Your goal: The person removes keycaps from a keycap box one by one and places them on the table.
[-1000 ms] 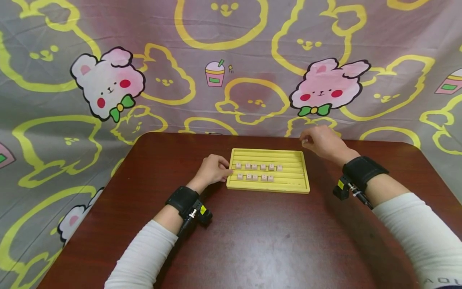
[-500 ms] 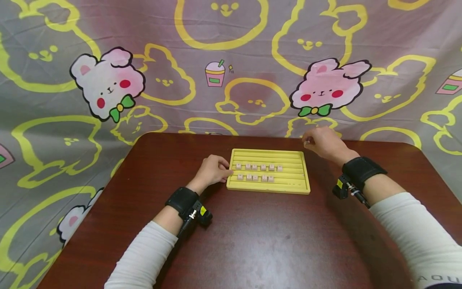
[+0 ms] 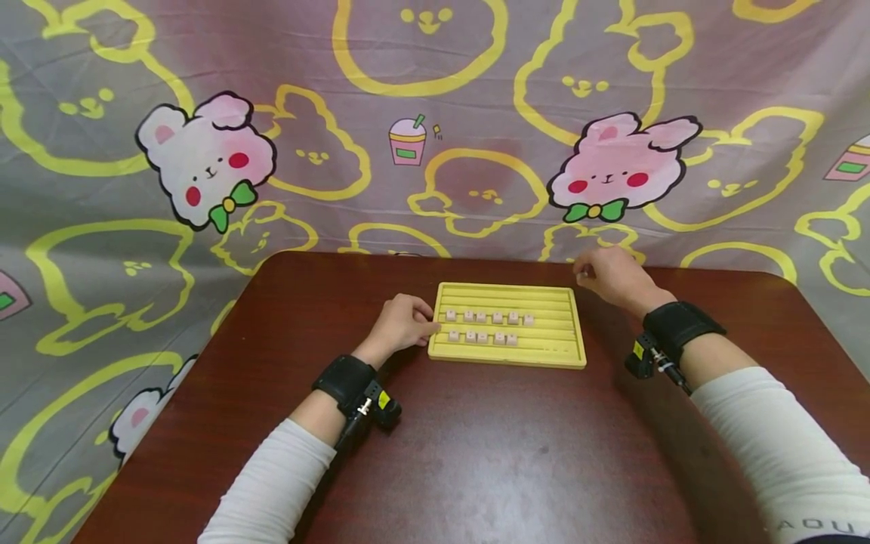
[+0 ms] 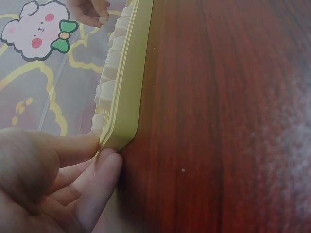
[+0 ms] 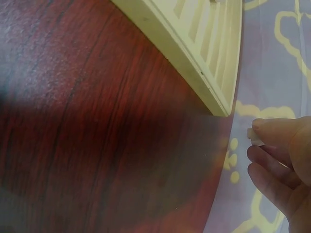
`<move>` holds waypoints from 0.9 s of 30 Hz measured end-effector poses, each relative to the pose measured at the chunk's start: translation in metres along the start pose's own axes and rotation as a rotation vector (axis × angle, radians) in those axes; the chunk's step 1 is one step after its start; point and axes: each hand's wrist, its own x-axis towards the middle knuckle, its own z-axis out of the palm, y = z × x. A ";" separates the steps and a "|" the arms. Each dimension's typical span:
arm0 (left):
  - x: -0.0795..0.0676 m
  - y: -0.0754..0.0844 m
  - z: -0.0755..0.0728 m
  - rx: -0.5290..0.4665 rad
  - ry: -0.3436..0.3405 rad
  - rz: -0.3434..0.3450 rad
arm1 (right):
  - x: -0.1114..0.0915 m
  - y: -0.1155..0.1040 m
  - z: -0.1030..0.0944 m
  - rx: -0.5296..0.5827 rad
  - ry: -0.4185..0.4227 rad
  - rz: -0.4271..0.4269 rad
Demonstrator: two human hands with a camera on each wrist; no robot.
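The person's left grip (image 3: 401, 321) pinches the left edge of a shallow, yellow rectangular tray with ridged slots (image 3: 506, 360), which rests on the dark reddish-brown, wood-grained worktop (image 3: 476, 461). Just right of that grip, small off-white block-shaped tiles (image 3: 498, 318) sit in two rows, six in the farther, five in the nearer. Past the tray's right end, apart from it, the right grip (image 3: 614, 278) pinches a small whitish piece (image 5: 255, 138) at its fingertips.
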 end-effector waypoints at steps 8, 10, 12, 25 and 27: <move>0.000 0.000 0.000 0.003 0.002 0.002 | 0.001 0.001 0.004 -0.012 0.002 -0.005; 0.000 0.000 0.000 0.008 0.004 0.002 | 0.002 0.001 0.004 -0.010 -0.003 -0.006; 0.000 0.000 0.000 0.013 0.007 0.002 | 0.002 0.002 0.006 -0.009 -0.003 -0.004; -0.001 0.002 0.001 0.003 0.010 0.004 | 0.002 0.010 0.015 0.007 -0.012 0.016; -0.001 0.002 0.001 0.003 0.010 0.003 | 0.001 0.010 0.016 0.015 -0.006 0.011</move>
